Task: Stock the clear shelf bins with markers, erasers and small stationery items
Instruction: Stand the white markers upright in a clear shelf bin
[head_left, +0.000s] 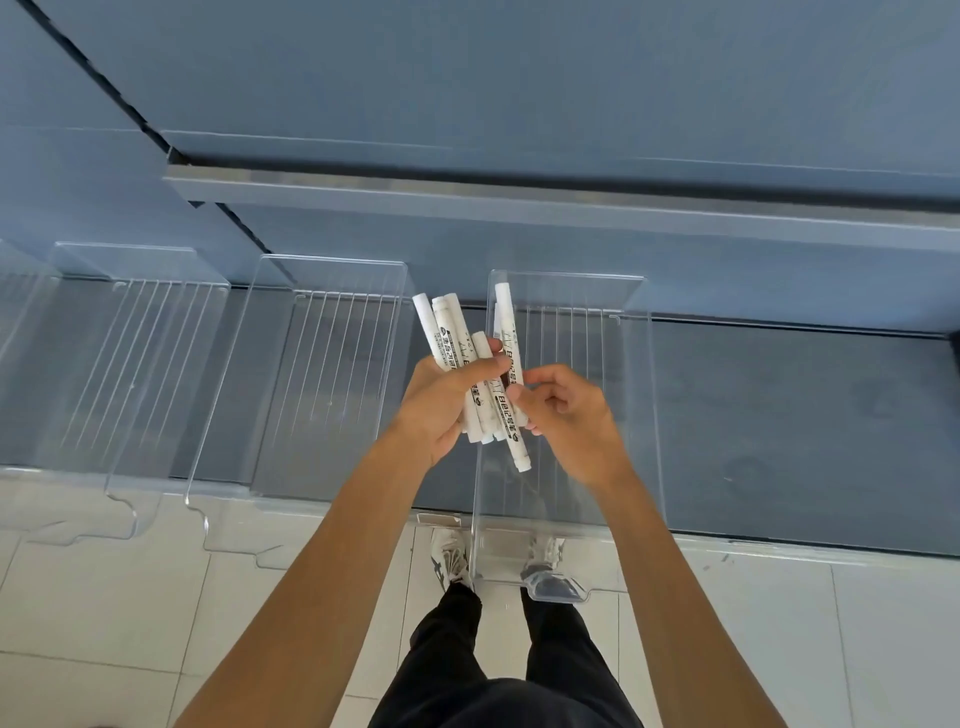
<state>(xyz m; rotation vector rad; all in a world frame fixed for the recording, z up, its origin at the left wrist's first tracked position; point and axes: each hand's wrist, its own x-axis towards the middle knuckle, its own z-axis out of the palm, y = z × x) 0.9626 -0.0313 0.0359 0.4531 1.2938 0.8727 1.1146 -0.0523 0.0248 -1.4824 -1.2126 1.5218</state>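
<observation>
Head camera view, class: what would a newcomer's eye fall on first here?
First, the bundle of white markers at the centre, gripped in the left hand while the right hand pinches one marker. Next, the row of clear bins on the grey shelf, all apparently empty, the rightmost bin directly beneath the hands.

A grey-blue shelf unit (467, 93) fills the upper part of the view, with a dark gap running diagonally between its panels on the left. A pale metal rail (519, 200) crosses the front of the upper shelf. The lower shelf board (779, 415) is dark grey. Below it lies a floor of light tiles (104, 597) with thin joints. The light is even and soft.
</observation>
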